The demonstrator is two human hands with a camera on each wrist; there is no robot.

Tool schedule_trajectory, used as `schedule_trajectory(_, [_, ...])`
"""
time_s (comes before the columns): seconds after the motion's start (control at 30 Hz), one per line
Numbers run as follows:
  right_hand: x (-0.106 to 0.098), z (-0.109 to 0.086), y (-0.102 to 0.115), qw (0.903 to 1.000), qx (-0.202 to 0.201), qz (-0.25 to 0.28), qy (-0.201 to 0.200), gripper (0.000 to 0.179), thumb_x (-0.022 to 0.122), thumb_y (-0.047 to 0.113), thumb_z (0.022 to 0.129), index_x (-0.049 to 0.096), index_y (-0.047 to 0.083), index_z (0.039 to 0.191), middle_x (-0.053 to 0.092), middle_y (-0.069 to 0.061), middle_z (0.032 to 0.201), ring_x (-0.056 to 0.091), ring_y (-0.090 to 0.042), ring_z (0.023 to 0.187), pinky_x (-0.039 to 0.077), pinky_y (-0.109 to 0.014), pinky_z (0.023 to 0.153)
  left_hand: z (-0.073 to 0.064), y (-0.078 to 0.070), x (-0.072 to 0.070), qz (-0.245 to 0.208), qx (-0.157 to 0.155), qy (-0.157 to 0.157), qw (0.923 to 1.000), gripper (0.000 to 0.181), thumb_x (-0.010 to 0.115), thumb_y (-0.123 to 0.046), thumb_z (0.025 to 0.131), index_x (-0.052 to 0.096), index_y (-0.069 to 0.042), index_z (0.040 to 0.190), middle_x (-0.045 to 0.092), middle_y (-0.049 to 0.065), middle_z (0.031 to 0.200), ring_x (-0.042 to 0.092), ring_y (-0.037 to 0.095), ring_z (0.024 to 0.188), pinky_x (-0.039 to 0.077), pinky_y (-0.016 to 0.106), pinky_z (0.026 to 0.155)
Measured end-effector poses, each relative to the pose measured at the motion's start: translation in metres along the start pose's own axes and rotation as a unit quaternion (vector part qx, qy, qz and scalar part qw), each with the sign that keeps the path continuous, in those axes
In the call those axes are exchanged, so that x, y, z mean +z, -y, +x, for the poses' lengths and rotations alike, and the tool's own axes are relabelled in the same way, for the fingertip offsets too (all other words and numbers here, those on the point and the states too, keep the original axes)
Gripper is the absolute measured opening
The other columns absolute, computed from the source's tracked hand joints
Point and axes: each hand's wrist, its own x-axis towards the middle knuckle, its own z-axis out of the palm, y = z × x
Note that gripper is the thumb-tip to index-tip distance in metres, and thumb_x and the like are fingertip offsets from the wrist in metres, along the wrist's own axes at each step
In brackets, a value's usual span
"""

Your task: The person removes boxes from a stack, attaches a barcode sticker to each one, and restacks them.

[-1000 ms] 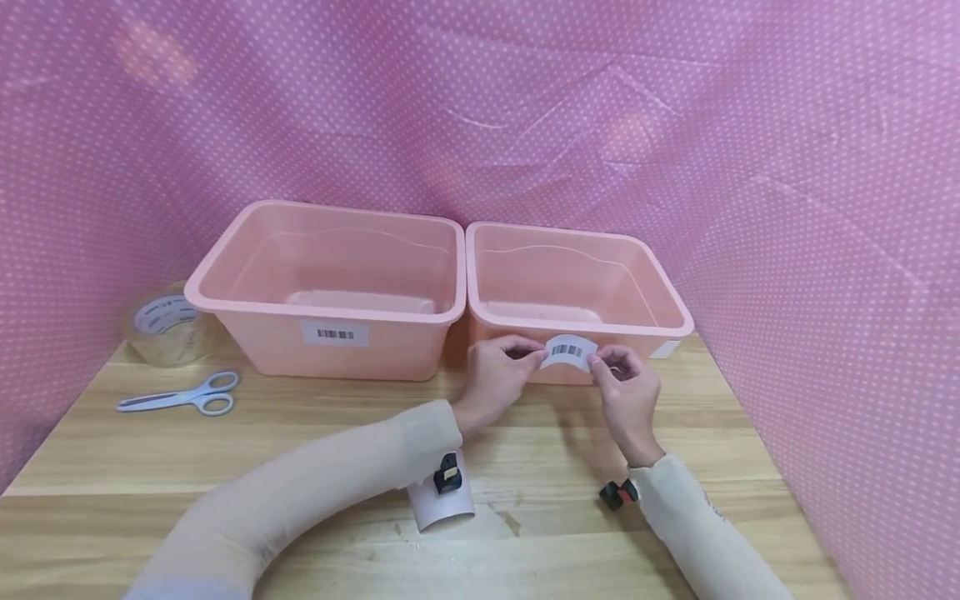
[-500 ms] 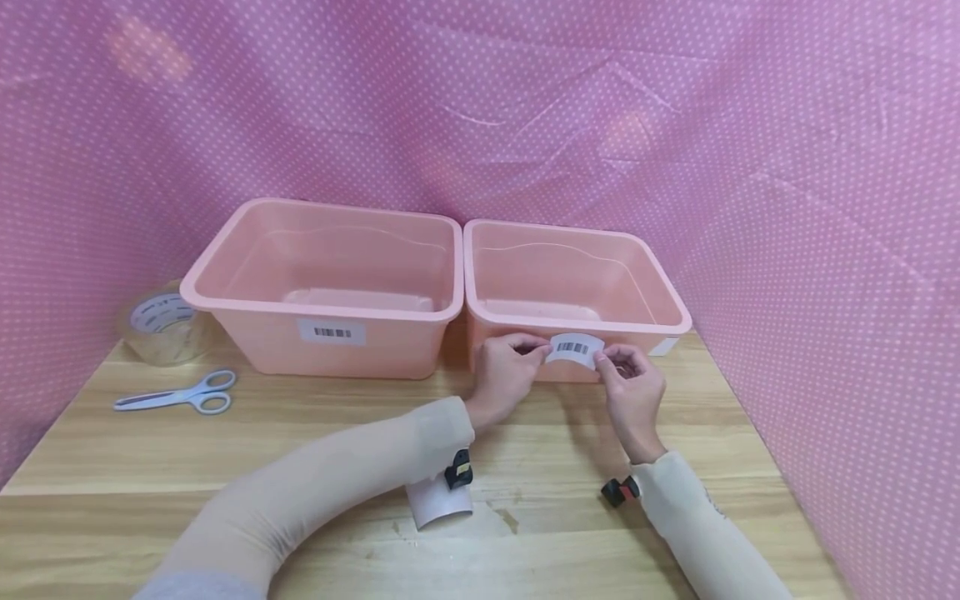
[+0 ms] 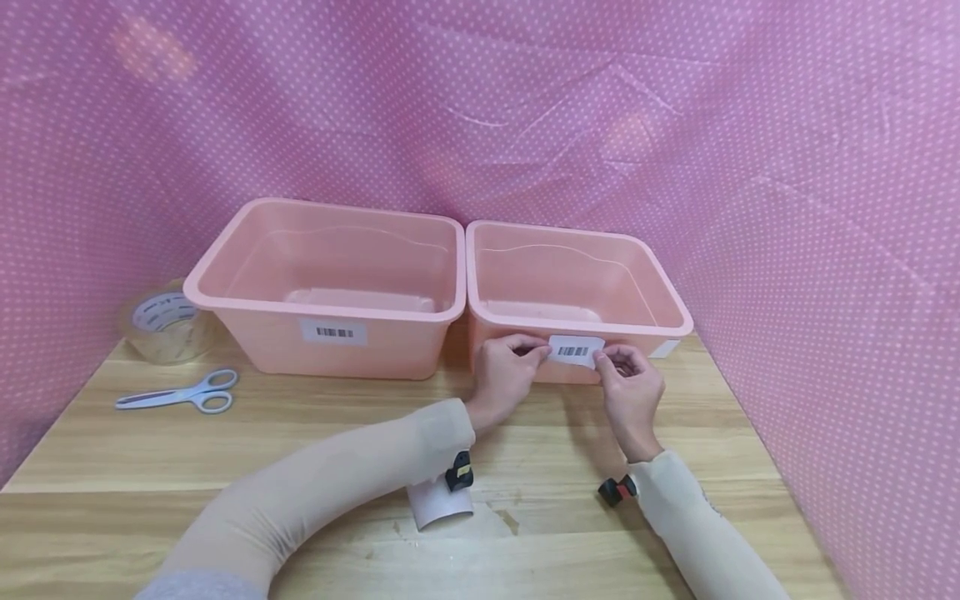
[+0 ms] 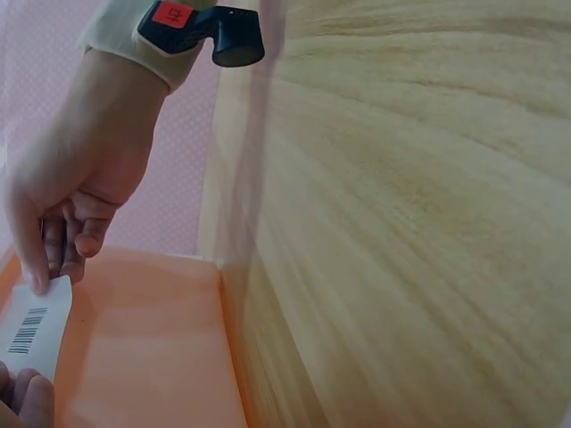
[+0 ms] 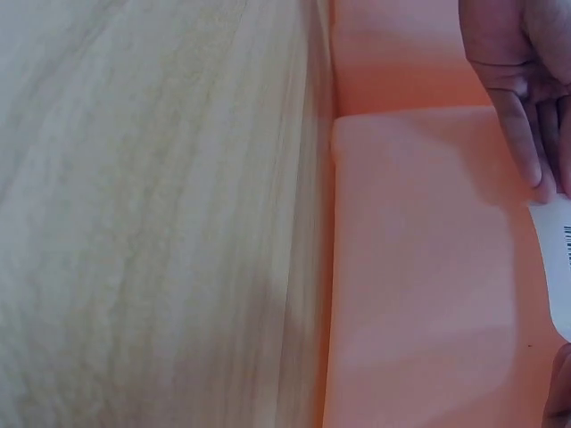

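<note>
A white barcode label [image 3: 575, 351] spans between both hands, against the front wall of the right pink bin [image 3: 517, 321], just under its rim. My left hand [image 3: 504, 375] pinches the label's left end between thumb and fingers. Its right end is pinched by my right hand [image 3: 632, 398]. In the left wrist view the label [image 4: 36, 328] shows its bars, with the right hand [image 4: 85, 169] at one end and the left fingertips [image 4: 34, 401] at the other. Part of the label [image 5: 555, 267] shows at the edge of the right wrist view.
Beside it stands a left pink bin [image 3: 255, 307] with a barcode label [image 3: 334, 332] on its front. A tape roll [image 3: 168, 329] and light blue scissors [image 3: 183, 396] lie at left. A curved pale sheet [image 3: 441, 505] lies partly under the left forearm.
The label was bowed upward and now lies flatter and straighter along the bin's front. Both hands have shifted slightly right, still pinching its ends.
</note>
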Motion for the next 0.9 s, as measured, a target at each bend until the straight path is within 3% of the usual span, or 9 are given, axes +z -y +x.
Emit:
schedule_trajectory(0.27, [0.0012,0.0030,-0.0038,0.9998,0.011,0.002,-0.017,0.014,0.075,0.004,0.088,0.070,-0.008,0.094,0.069,0.013,0.074,0.063,-0.002,0.061,0.052,-0.012,0.053,-0.0027,-0.0001,-0.0010,-0.013,0.003,0.002,0.9999,0.008,0.082,-0.019,0.086,0.082,-0.015,0.093,0.081,-0.002,0.089,0.072,0.005,0.077,0.057,0.019,0.065])
schedule_trajectory(0.57, [0.0013,0.0034,-0.0038,0.9994,0.011,0.021,-0.024,0.011,0.073,0.001,0.088,0.068,-0.008,0.091,0.069,0.012,0.073,0.064,-0.005,0.060,0.051,-0.014,0.051,-0.0077,-0.0002,0.0010,-0.051,-0.011,0.052,0.9973,0.013,0.079,-0.014,0.088,0.081,-0.010,0.100,0.081,0.004,0.099,0.073,0.011,0.088,0.059,0.018,0.070])
schedule_trajectory(0.9, [0.0048,0.0031,-0.0036,0.9992,0.018,0.021,-0.027,0.015,0.074,0.005,0.089,0.068,-0.008,0.092,0.069,0.012,0.071,0.065,-0.003,0.059,0.053,-0.017,0.049,-0.0066,0.0042,0.0042,-0.060,0.025,0.095,0.9933,0.022,0.075,-0.010,0.090,0.078,-0.009,0.112,0.079,0.008,0.110,0.076,0.015,0.099,0.060,0.016,0.080])
